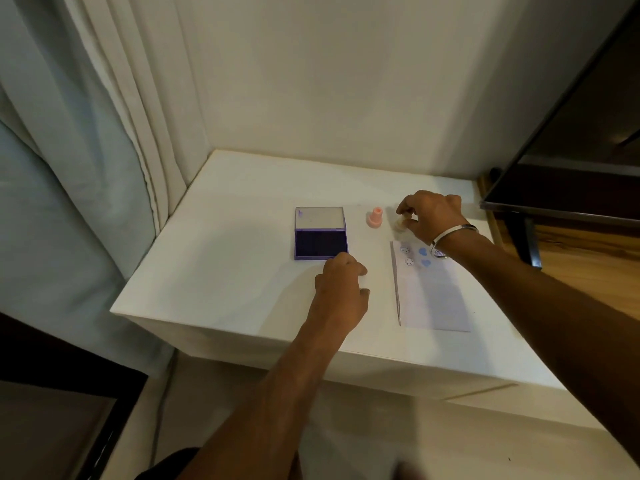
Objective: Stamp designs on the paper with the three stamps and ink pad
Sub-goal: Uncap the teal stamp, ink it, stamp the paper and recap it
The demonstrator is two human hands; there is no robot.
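A purple ink pad (321, 242) lies open on the white table (225, 271), its lid flipped back. A pink stamp (374, 218) stands upright to its right. My right hand (433, 216) pinches a pale stamp (401, 223) just behind the paper's top edge; the stamp's base touches the table. The white paper (433, 296) lies at the right, with smiley and heart prints in blue along its top. My left hand (341, 282) rests curled on the table at the ink pad's near right corner, holding nothing that I can see. A third stamp is not visible.
A wall and pale curtains (114, 133) close off the table's back and left. A dark screen (571, 150) on a stand sits at the right, beyond the table edge. A silver bangle (453, 233) circles my right wrist.
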